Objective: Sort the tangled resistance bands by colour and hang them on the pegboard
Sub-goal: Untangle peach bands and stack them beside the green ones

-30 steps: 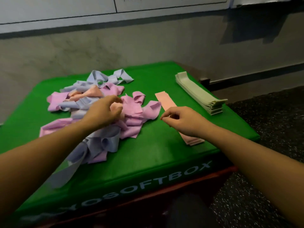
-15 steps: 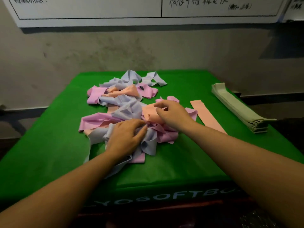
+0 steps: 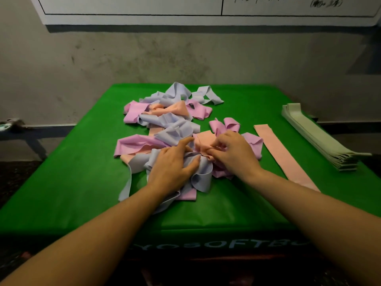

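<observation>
A tangled heap of resistance bands (image 3: 162,122) in lilac-blue, pink and peach lies in the middle of the green soft box (image 3: 78,174). My left hand (image 3: 173,168) lies flat on the near lilac-blue bands, pressing them down with spread fingers. My right hand (image 3: 233,151) pinches a crumpled peach band (image 3: 203,141) at the heap's near right side. One peach band (image 3: 282,157) lies flat and straight to the right of the heap. A neat stack of pale green bands (image 3: 317,139) sits along the box's right edge.
A grey concrete wall (image 3: 144,56) stands behind the box, with a white board with handwriting (image 3: 185,9) mounted above. A low metal frame (image 3: 24,131) shows at the far left. Dark speckled floor lies on both sides.
My right hand has curled its fingers into the peach band, and my left hand has spread flatter over the lilac-blue bands. The view has shifted left and closer to the heap.
</observation>
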Motion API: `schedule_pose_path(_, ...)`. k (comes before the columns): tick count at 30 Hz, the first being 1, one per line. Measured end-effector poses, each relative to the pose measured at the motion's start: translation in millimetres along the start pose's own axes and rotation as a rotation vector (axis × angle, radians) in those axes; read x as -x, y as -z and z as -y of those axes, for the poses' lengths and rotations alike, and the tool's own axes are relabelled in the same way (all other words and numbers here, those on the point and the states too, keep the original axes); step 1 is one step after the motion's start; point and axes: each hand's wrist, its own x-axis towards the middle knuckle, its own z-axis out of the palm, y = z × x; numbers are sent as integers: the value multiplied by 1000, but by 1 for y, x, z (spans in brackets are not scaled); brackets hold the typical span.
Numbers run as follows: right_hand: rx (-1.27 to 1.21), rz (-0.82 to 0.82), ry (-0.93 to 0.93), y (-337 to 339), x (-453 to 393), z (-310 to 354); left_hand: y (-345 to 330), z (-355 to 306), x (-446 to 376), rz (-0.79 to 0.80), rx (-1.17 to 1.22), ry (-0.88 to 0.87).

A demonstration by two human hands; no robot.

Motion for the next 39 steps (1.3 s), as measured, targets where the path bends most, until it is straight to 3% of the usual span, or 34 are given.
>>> schedule_pose_path(3,-39,-5,84,13,17,0,2,-2,0,12,-41,-21)
schedule_pose_path(7,-132,-31,24,27,31,5,4,-4,-1,24,-80,-57)
schedule_pose_path(11,-606,-86,-219,49,37,24,3,-2,-2,92,-192,-88)
schedule_pose_path(15,-899,-214,-442,66,38,30,7,-7,-8,169,-274,-97)
schedule_pose_path(19,-1234,-200,-549,88,47,39,19,-25,-17,160,-298,-130)
schedule_pose_path(21,-1356,-175,-536,99,54,42,26,-41,-17,131,-186,-110)
schedule_pose_path(24,-1481,-94,-552,113,67,46,34,-75,-8,88,223,-36)
schedule_pose_path(27,-1561,-37,-535,121,82,48,45,-116,9,208,656,117)
schedule_pose_path(34,-1626,17,-504,138,116,58,42,-147,45,425,1197,417)
schedule_pose_path(39,-1547,79,-543,142,140,55,52,-156,62,309,1421,467)
